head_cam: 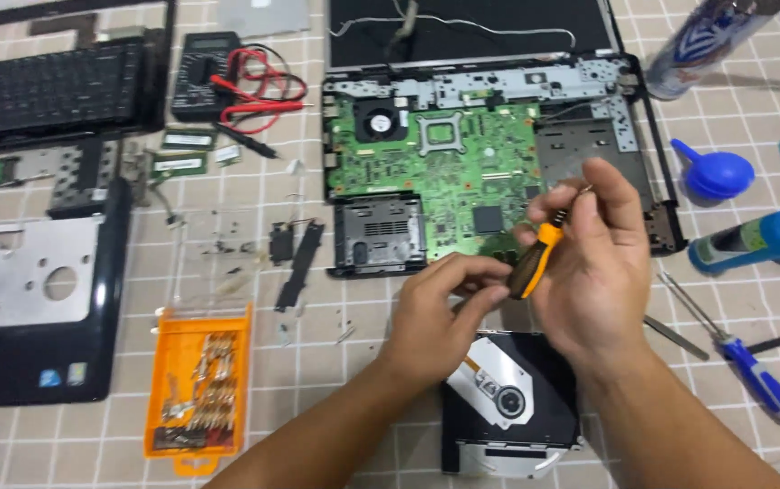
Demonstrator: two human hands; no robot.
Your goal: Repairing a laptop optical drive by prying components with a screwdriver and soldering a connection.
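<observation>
My right hand (600, 263) grips an orange-and-black screwdriver (535, 261), holding it slanted above the table. My left hand (440, 312) touches the screwdriver's black lower end with its fingertips. Both hands hover over the front edge of an opened laptop base with a bare green motherboard (444, 163). Just below the hands lies an optical disc drive (509, 398) with its cover off. What the left fingers pinch, if anything, is hidden.
An orange bit case (198, 385) lies at the left front, beside a laptop palmrest (32, 299) and keyboard (46, 86). A multimeter (209, 72) with red leads sits at the back. A blue blower (716, 172), bottles and a blue screwdriver (756, 376) lie right.
</observation>
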